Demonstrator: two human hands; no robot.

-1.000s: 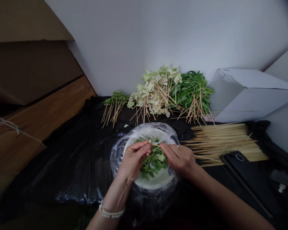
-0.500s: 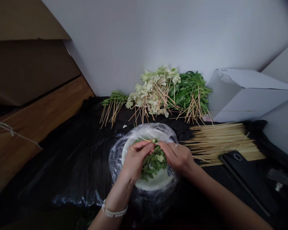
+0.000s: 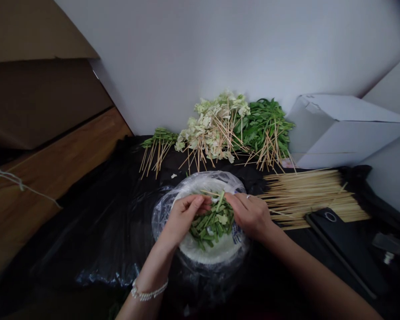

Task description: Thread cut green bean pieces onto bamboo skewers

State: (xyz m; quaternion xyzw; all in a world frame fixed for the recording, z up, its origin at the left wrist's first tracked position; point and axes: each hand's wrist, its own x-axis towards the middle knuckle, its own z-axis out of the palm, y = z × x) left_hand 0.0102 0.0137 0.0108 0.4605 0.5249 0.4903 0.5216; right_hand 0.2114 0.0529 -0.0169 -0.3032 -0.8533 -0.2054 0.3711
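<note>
A thin bamboo skewer (image 3: pixel 209 193) points left from my right hand (image 3: pixel 250 214), whose thumb and fingers pinch it. A cut green bean piece (image 3: pixel 220 201) is on the skewer, set crosswise close to those fingertips. My left hand (image 3: pixel 184 217) hovers over the left side of the bowl, its fingers loosely curled, apart from the skewer. I see nothing held in it. Below both hands, cut green bean pieces (image 3: pixel 209 229) lie in a white bowl (image 3: pixel 200 257) lined with a clear plastic bag (image 3: pixel 160 213).
Behind the bowl lie skewered beans (image 3: pixel 160 135), pale cabbage-like leaf skewers (image 3: pixel 205 129) and leafy green skewers (image 3: pixel 265 120). Bare skewers (image 3: pixel 306 191) and a dark phone (image 3: pixel 340 244) are at right. A white box (image 3: pixel 333 138) stands behind them. Black plastic sheeting (image 3: pixel 103 213) covers the surface.
My left hand has moved left, away from the skewer, and its pinch has loosened. My right hand has shifted slightly right with the skewer, and the bean piece on it is now in plain sight.
</note>
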